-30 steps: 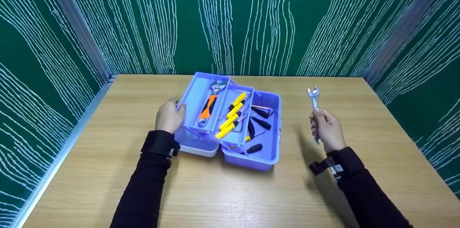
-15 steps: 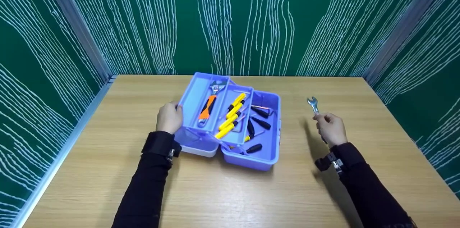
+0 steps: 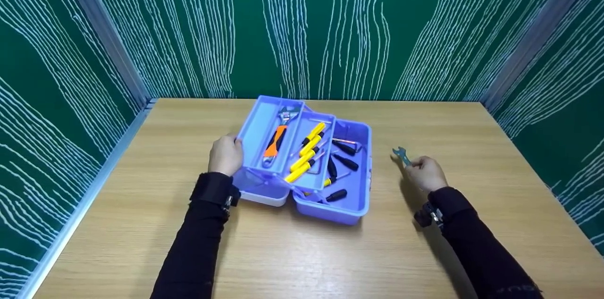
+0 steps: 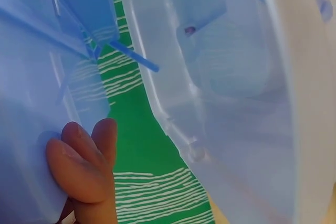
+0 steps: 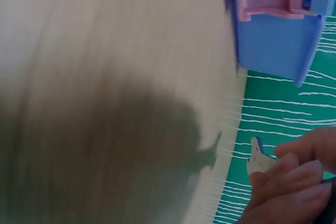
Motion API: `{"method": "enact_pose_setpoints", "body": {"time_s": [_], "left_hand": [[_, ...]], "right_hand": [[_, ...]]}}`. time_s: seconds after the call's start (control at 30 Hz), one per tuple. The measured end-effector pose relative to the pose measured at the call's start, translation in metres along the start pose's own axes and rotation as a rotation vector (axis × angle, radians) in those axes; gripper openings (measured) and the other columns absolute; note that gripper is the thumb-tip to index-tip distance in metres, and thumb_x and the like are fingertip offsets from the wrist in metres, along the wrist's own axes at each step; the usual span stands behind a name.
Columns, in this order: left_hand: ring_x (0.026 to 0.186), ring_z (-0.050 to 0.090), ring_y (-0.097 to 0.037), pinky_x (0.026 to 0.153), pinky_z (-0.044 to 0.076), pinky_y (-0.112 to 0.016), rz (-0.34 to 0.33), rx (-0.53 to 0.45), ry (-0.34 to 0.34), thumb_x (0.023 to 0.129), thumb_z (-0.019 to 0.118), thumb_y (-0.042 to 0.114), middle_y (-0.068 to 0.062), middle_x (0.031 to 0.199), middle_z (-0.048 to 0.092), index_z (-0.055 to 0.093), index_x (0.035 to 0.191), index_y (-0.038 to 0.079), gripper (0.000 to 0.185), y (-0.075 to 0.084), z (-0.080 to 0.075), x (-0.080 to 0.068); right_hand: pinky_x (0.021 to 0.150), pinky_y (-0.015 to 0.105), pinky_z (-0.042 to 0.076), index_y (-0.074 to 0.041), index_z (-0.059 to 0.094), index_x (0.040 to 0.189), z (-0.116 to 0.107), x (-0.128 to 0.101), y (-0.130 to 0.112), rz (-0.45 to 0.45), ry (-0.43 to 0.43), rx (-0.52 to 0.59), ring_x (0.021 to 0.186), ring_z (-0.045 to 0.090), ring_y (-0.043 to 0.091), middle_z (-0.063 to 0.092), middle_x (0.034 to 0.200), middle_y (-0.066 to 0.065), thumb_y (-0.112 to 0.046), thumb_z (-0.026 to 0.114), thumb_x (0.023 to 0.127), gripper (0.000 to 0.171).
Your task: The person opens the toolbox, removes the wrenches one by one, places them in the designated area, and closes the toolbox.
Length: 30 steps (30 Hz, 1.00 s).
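Note:
My left hand (image 3: 225,155) grips the left wall of the upper tray (image 3: 257,124) on an unfolded purple-blue toolbox (image 3: 330,214). In the left wrist view its fingers (image 4: 79,169) press on the tray's outer side. Right of the box, my right hand (image 3: 427,174) pinches a metal open-end wrench (image 3: 402,156) by its handle, above the table. The wrench's open jaw points up and left; its lower part is hidden by the hand. In the upper tray lies an orange-and-black adjustable wrench (image 3: 272,145).
Several yellow-and-black screwdrivers (image 3: 302,172) lie in the second tray. Black-handled tools (image 3: 347,162) lie in the box's bottom. The toolbox lid (image 3: 264,197) hangs back at left under the trays. Green walls with white lines border the wooden table (image 3: 302,261).
My right hand has lowered the wrench toward the table and turned it, so its head now points further left. The left hand stays on the tray, and the toolbox has not visibly moved.

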State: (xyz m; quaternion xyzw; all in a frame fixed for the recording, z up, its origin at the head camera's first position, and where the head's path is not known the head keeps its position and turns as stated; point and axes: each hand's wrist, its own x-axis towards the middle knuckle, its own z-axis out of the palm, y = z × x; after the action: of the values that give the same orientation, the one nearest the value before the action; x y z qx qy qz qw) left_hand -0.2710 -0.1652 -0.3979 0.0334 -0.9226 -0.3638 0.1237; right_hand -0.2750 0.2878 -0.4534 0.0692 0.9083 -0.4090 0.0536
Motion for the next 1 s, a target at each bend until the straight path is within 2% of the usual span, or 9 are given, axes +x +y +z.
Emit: {"method": "enact_pose_setpoints", "body": {"time_s": [0.23,0.4,0.5,0.6,0.67,0.8,0.83,1.0], "left_hand": [[0.093,0.065,-0.039,0.082,0.05,-0.05,0.022,0.024,-0.012,0.099,0.045,0.008,-0.026,0.097,0.069,0.067,0.098,-0.007,0.026,0.0001,-0.0011,0.0005],[0.091,0.065,-0.039,0.081,0.05,-0.05,0.016,0.032,-0.014,0.099,0.045,0.008,-0.027,0.095,0.069,0.067,0.097,-0.007,0.027,0.0007,-0.0021,0.0003],[0.089,0.065,-0.038,0.08,0.05,-0.05,0.012,0.036,-0.015,0.099,0.045,0.008,-0.026,0.094,0.068,0.067,0.097,-0.007,0.027,0.0012,-0.0021,0.0],[0.087,0.064,-0.037,0.079,0.05,-0.05,0.002,0.035,-0.022,0.1,0.045,0.009,-0.025,0.093,0.068,0.067,0.097,-0.006,0.027,0.0016,-0.0016,0.0],[0.088,0.064,-0.037,0.08,0.049,-0.05,-0.006,0.038,-0.029,0.1,0.045,0.009,-0.025,0.094,0.068,0.067,0.1,-0.007,0.027,0.0015,-0.0016,0.0002],[0.09,0.065,-0.038,0.081,0.05,-0.05,-0.016,0.044,-0.037,0.1,0.045,0.009,-0.027,0.096,0.068,0.066,0.102,-0.008,0.027,0.0021,-0.0024,0.0002],[0.09,0.065,-0.038,0.081,0.05,-0.05,-0.018,0.047,-0.04,0.1,0.045,0.009,-0.027,0.096,0.068,0.066,0.103,-0.008,0.028,0.0022,-0.0026,0.0003],[0.089,0.065,-0.038,0.08,0.05,-0.05,-0.023,0.05,-0.04,0.1,0.045,0.01,-0.026,0.095,0.068,0.065,0.1,-0.007,0.027,0.0027,-0.0028,0.0006]], "right_hand": [[0.079,0.037,0.049,0.013,0.054,0.119,0.004,-0.0016,0.0033,-0.013,-0.001,-0.13,0.095,0.057,0.032,0.06,0.11,0.027,-0.018,0.046,0.094,0.041],[0.086,0.045,0.049,0.014,0.053,0.12,0.0053,-0.0026,0.0043,-0.02,-0.02,-0.14,0.102,0.058,0.039,0.058,0.116,0.032,-0.017,0.045,0.095,0.041],[0.08,0.042,0.05,0.013,0.054,0.118,0.0054,-0.0037,0.0037,-0.023,-0.022,-0.164,0.095,0.06,0.037,0.061,0.111,0.029,-0.018,0.047,0.095,0.04],[0.065,0.033,0.049,0.011,0.059,0.111,0.0052,-0.0045,0.0034,-0.021,-0.029,-0.18,0.075,0.061,0.025,0.065,0.094,0.021,-0.018,0.05,0.094,0.035],[0.059,0.029,0.047,0.01,0.061,0.107,0.0057,-0.006,0.0025,-0.02,-0.034,-0.178,0.067,0.058,0.018,0.065,0.088,0.017,-0.017,0.053,0.093,0.032],[0.057,0.028,0.049,0.008,0.062,0.1,0.0072,-0.0086,0.0002,-0.023,-0.046,-0.175,0.06,0.06,0.013,0.067,0.087,0.019,-0.015,0.056,0.091,0.025],[0.058,0.029,0.051,0.009,0.06,0.103,0.008,-0.0094,-0.0004,-0.019,-0.05,-0.171,0.061,0.062,0.014,0.067,0.091,0.021,-0.014,0.057,0.091,0.026],[0.052,0.027,0.051,0.006,0.059,0.097,0.0101,-0.0087,-0.0016,0.014,-0.09,-0.162,0.054,0.062,0.012,0.067,0.074,0.012,-0.014,0.058,0.09,0.022]]}}
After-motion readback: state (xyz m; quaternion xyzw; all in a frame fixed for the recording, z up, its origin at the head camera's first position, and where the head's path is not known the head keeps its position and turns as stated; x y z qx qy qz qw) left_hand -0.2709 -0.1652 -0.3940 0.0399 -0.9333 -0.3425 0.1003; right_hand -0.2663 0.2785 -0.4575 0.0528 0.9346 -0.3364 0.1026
